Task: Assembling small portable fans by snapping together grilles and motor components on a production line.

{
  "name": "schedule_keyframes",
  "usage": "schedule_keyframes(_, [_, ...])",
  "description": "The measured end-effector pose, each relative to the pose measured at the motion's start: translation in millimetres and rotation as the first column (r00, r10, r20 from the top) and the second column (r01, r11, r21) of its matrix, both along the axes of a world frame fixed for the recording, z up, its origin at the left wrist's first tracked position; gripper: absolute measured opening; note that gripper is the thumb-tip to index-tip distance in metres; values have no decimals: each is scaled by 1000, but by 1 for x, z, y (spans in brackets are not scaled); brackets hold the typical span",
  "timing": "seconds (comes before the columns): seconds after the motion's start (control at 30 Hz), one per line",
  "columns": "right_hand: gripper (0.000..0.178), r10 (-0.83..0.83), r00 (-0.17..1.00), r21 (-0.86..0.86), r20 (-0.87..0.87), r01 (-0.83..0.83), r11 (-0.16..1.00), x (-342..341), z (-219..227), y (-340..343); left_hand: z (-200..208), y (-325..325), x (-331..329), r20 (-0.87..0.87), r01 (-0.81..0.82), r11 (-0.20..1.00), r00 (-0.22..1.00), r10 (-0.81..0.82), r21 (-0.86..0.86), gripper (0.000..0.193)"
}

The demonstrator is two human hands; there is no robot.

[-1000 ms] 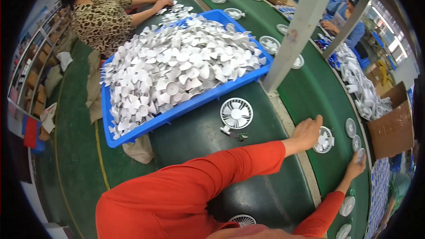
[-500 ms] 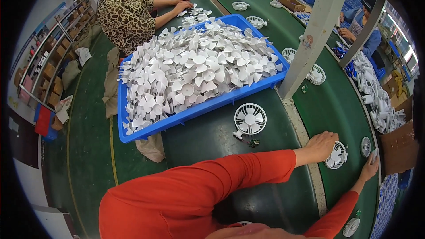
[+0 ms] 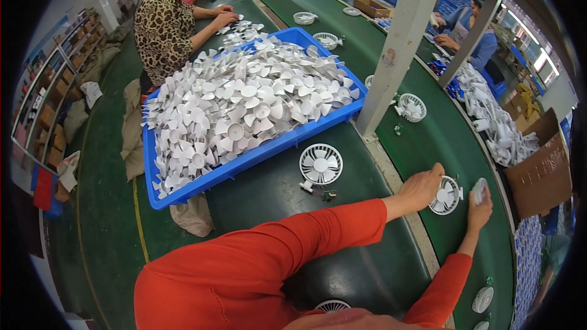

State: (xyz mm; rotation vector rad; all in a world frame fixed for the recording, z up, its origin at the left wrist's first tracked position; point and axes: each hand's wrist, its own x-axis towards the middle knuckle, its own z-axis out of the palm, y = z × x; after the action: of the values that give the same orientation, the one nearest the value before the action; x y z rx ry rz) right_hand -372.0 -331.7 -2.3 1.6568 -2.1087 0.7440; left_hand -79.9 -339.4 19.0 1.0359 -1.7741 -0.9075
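Note:
My left hand (image 3: 422, 188) reaches over the right-hand belt, its closed fingers on the left rim of a round white fan housing (image 3: 445, 195) with white blades inside. Just right of it, my right hand (image 3: 480, 211) grips a round white fan cover (image 3: 480, 190), tilted up on edge. Another white fan housing (image 3: 321, 164) with a blade wheel, wires and a small green circuit board (image 3: 329, 195) lies on the dark work surface to the left. Behind that stands a blue tray (image 3: 257, 162) heaped with white fan blades (image 3: 251, 101).
A grey post (image 3: 397, 49) rises between work surface and belt. More housings (image 3: 411, 107) sit farther up the belt, and ribbed white round parts (image 3: 482, 299) lie nearer. A cardboard box (image 3: 538, 171) and white parts (image 3: 498, 119) line the right. Co-workers (image 3: 168, 30) sit at the far left and right.
The view has shifted to the right. My right hand has moved up and in toward the fan housing, and the cover that lay flat on the belt is now lifted in its fingers.

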Motion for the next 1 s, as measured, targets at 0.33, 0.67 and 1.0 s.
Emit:
schedule_keyframes(0.33, [65, 422, 832, 194, 359, -509, 839, 168, 55, 151, -27, -15, 3, -379, -121, 981, 924, 55, -151, 26])
schedule_keyframes(0.67, [42, 572, 794, 219, 206, -607, 764, 250, 79, 199, -17, 13, 30, -803, 498, 685, 554, 221, 532, 21])
schedule_keyframes(1.0, [55, 504, 837, 327, 213, -547, 771, 256, 87, 198, 10, 47, 58, -913, 739, 536, 324, 249, 408, 36])
